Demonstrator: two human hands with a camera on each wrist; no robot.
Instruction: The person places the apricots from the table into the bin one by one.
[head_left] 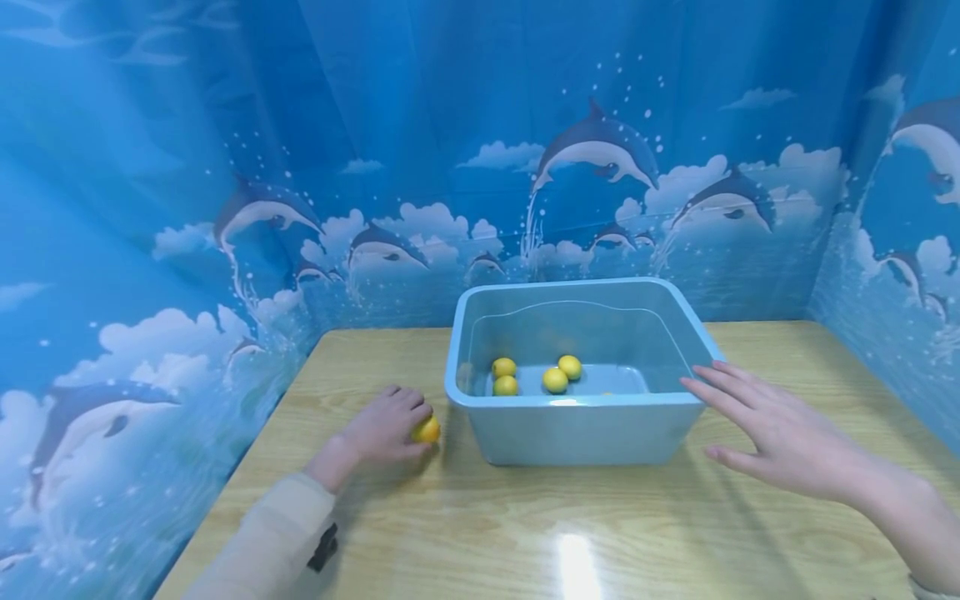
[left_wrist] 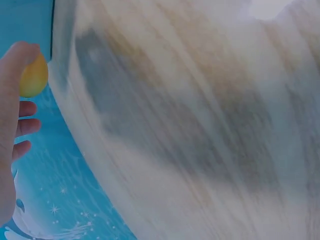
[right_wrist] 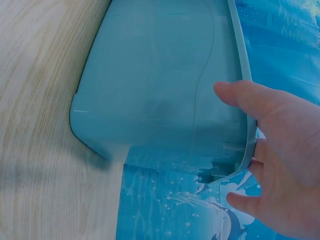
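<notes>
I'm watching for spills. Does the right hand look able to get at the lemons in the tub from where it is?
Probably yes: the right hand is open at the tub rim, the tub has no lid, and nothing covers the lemons.

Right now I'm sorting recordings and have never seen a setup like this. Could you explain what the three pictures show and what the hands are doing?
There is no machine here: a person wears three cameras. The head view looks down at a wooden table ringed by a blue dolphin curtain.

On the table stands a light blue plastic tub with four small yellow fruits visible inside.

The left wrist view, mostly blurred, shows the left hand, whose fingers curl round another yellow fruit on the table left of the tub.

The right wrist view shows the right hand, fingers straight and holding nothing, at the tub's right rim.
</notes>
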